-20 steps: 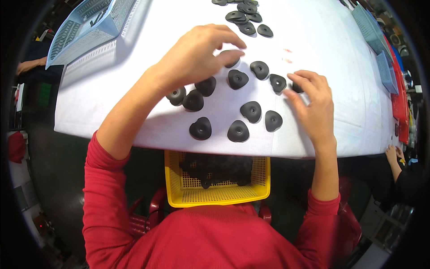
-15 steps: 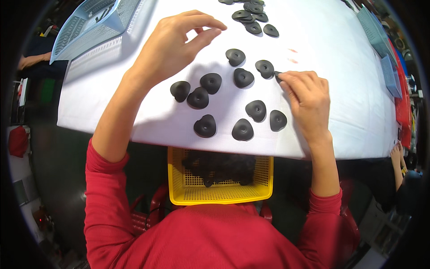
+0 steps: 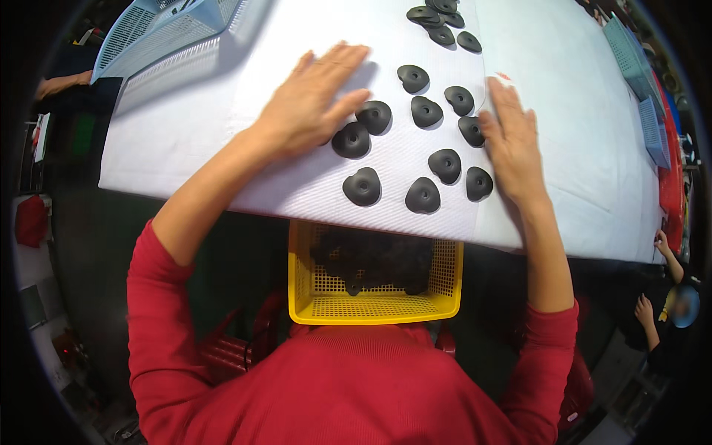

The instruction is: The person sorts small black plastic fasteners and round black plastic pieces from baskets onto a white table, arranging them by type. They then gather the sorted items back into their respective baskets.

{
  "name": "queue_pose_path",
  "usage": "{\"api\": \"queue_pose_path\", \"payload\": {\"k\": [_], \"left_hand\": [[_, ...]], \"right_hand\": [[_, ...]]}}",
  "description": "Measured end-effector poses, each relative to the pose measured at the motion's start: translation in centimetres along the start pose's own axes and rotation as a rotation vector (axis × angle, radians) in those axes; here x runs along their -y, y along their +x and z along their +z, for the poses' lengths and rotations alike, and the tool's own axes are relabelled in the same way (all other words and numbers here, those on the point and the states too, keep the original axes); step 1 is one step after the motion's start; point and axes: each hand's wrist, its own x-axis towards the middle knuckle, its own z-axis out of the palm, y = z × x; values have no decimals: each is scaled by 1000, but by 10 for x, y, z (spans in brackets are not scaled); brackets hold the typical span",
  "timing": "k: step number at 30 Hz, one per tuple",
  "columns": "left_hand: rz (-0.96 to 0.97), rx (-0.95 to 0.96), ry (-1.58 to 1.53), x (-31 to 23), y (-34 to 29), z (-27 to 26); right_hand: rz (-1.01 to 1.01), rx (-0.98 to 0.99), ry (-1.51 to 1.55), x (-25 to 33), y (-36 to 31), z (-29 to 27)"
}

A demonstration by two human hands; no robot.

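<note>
Head view: at far left a blue basket (image 3: 159,33) sits on the white counter (image 3: 193,141); its contents cannot be made out. The left hand (image 3: 311,104) lies flat, fingers spread, its fingertips touching two black caps (image 3: 363,127). Below the counter's edge a yellow basket (image 3: 371,278) holds a heap of the same black pieces. More caps (image 3: 437,167) lie flat, hollows up, scattered between the hands; being rounded, they show no clear long axis. The right hand (image 3: 512,144) rests open, palm down, beside them.
</note>
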Motion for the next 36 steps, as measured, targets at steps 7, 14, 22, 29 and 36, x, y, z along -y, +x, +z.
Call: {"api": "queue_pose_path", "payload": {"k": [7,14,22,29,36], "left_hand": [[54,-98,-247,-64,6,27],[-20,45,-646,-113,-88,-11],[-104,-260,-477,-30,-3,-28],[-243,-230,-693,0,17,-9],[-220,-354,-602,6,14,-8]], "right_hand": [[-111,66,288,69,-6,9],[-188,142,517,103,-98,-33],[-151,-185,447,-12,91,-4],[-89,144,591,-34,239,56],[-346,396,795,13,194,63]]}}
